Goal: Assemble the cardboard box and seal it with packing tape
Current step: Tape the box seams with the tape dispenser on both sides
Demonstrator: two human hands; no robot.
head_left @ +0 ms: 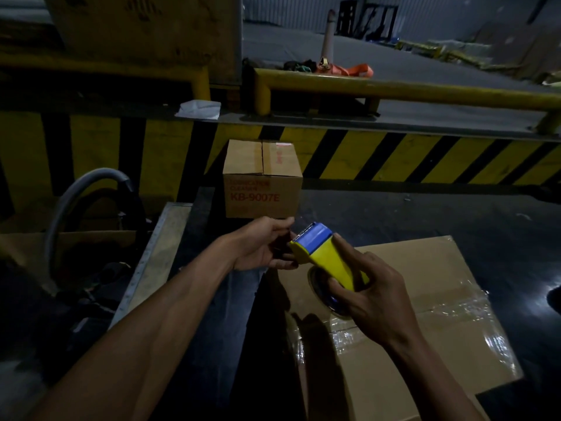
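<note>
Dim warehouse floor, striped barrier behind. Right hand [368, 294] grips a yellow tape dispenser [326, 258] above the taped cardboard box [425, 344]; left hand [262, 246] pinches at its blue toothed end, fingers curled. Small printed box [262, 179] stands beyond

A large cardboard box [409, 338] lies at the near right of the desk [394, 214], and a smaller box [262, 180] stands at the far edge, against the striped barrier [394, 156] behind it. The tape dispenser [326, 256] sits between the two hands, left hand [261, 247] at its front end (the toothed end), right hand [373, 296] around it, above the large box's far left corner.
</note>
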